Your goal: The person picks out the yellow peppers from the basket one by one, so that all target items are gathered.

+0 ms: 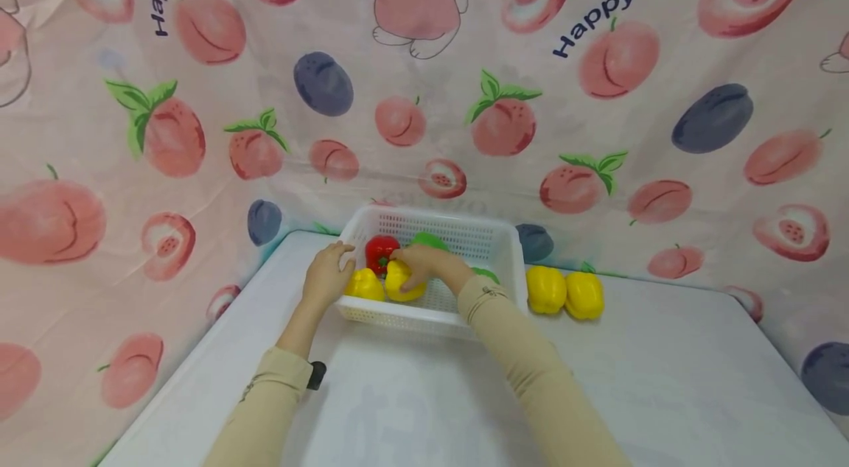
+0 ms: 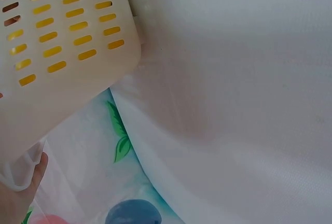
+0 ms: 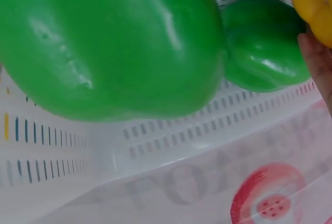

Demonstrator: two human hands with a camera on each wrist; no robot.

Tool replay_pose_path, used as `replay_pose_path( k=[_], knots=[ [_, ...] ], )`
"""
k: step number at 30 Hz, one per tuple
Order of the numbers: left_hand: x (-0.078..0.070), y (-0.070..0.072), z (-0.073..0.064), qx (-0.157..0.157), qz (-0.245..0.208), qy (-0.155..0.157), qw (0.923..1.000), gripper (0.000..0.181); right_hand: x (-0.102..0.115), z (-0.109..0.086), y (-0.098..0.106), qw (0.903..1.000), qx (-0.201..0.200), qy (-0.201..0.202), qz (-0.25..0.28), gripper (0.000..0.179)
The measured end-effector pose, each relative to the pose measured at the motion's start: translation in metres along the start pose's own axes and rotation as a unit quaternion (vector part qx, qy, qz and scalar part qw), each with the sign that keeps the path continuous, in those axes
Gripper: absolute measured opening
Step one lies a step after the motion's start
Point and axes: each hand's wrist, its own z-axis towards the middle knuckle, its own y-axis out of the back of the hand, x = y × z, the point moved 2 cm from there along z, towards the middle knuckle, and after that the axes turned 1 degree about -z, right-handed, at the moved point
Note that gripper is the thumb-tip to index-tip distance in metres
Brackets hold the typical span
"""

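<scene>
A white perforated plastic basket [image 1: 411, 314] stands at the back of the table. My left hand [image 1: 326, 277] holds its left rim; in the left wrist view, part of that hand [image 2: 18, 200] shows beside the basket's edge. Inside the basket, my right hand [image 1: 424, 264] grips a yellow bell pepper [image 1: 398, 280], its fingers bent over the top. Another yellow bell pepper [image 1: 366, 286] sits at the left, with a red bell pepper [image 1: 381, 252] behind. Two green bell peppers, one far back [image 1: 428, 239] and one farther right [image 1: 487, 275], are partly hidden by my right arm.
Two yellow bell peppers, one nearer the basket [image 1: 547, 290] and one beside it [image 1: 585, 296], lie outside the basket's right wall. A fruit-printed cloth [image 1: 411, 76] hangs behind the white table [image 1: 398, 393].
</scene>
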Motion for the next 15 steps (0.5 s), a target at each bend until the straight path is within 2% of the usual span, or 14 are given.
replay_pose_path(
  k=[15],
  knots=[
    [-0.001,0.000,0.000,-0.004,0.008,0.002,1.0000,0.038,-0.004,-0.009,0.014,0.9998,-0.017,-0.008,0.008,0.079]
  ],
)
